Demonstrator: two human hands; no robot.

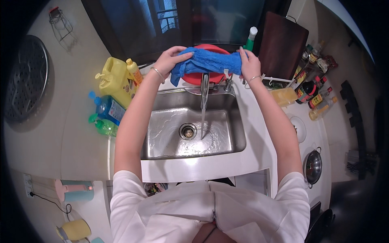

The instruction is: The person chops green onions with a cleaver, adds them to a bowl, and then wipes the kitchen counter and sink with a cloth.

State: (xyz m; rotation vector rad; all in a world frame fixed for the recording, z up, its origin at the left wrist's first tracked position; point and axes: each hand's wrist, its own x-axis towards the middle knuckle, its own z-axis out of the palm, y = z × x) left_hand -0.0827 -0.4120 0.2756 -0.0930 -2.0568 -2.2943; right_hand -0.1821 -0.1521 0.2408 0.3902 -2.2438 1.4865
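Observation:
A blue towel cloth (212,60) is stretched sideways above the far rim of the sink. Its left end is gripped by my left hand (173,60), with a loose flap hanging below the fingers. My right hand (250,63) pinches the other end, thumb uppermost. Behind and below the cloth is a red plastic basin (194,79), partly hidden by it. The metal faucet (204,91) sticks out under the cloth, and water runs from it into the stainless steel sink (164,121), close to the drain (188,131).
Left of the sink stand a yellow jug (117,77), a blue pump bottle (108,106) and a green pump bottle (104,126). On the right are a dark cutting board (284,45), several sauce bottles (308,91) and a metal pan (313,167). A green bottle (250,41) stands by the window.

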